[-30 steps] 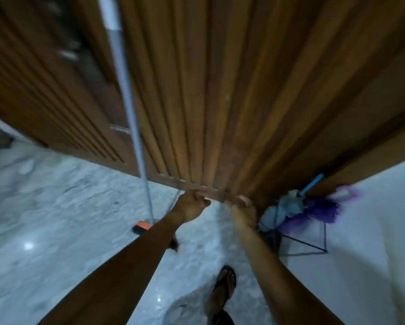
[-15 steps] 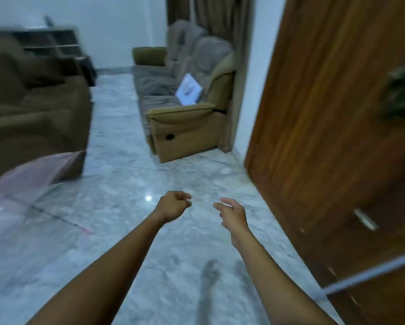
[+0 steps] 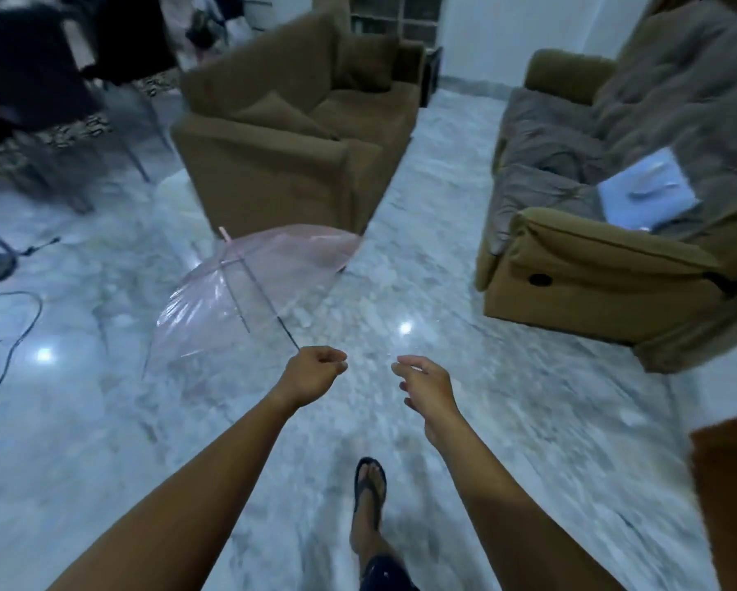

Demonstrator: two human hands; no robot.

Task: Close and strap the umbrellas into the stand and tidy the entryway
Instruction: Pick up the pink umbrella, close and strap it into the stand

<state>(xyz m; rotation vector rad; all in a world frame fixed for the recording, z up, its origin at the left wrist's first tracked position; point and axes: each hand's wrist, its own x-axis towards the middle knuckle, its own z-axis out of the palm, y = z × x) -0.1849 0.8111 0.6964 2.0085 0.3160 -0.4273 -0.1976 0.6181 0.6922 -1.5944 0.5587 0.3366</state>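
A pale marble floor (image 3: 102, 441) filled most of the frame. A tan recliner sofa (image 3: 592, 275) stood at right and a brown armchair (image 3: 290, 155) at upper centre. An open, see-through pink umbrella (image 3: 247, 292) lay on its side on the floor at centre left, just in front of the armchair, its thin shaft running toward the person's left hand (image 3: 311, 374). That hand was loosely curled and held nothing; the right hand (image 3: 425, 383) was half open, also free. A sandalled foot (image 3: 370, 484) stepped at bottom centre.
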